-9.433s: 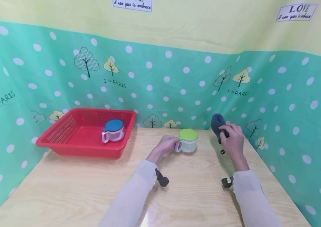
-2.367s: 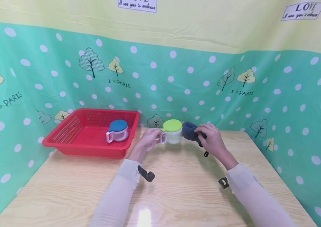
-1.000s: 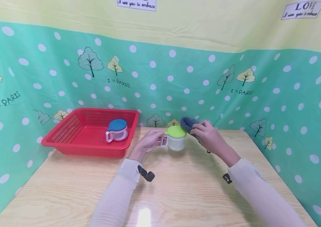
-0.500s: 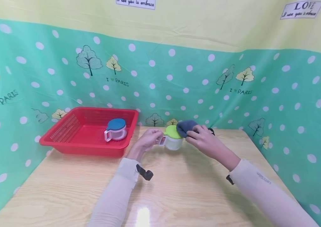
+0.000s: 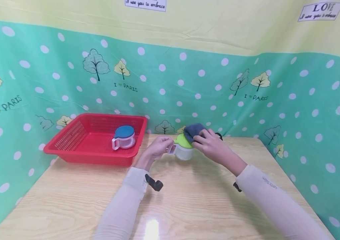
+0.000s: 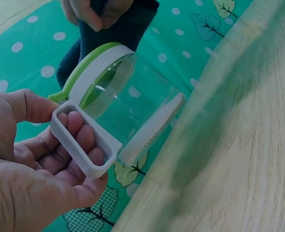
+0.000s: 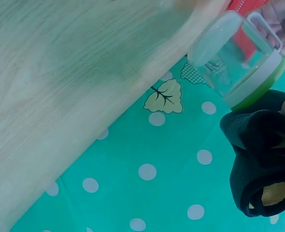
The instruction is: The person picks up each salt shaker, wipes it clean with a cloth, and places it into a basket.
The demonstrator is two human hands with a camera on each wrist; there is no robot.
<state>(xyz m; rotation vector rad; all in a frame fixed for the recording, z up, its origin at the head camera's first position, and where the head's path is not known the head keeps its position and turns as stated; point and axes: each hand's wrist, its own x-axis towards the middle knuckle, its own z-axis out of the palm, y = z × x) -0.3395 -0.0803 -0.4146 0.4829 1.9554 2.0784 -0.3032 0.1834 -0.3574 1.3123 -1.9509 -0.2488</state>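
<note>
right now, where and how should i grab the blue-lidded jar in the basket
Probably by its pale handle, coming from above and your left: the blue-lidded jar stands upright in the red basket, and the handle juts left and toward you.

Clear jar, green lid on, white handle, tilted; dark blue cloth, bunched, touching lid.

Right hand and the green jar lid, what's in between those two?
Dark blue fabric lies between the right hand and the green lid; the left wrist view shows this most clearly, and the head view agrees.
</note>
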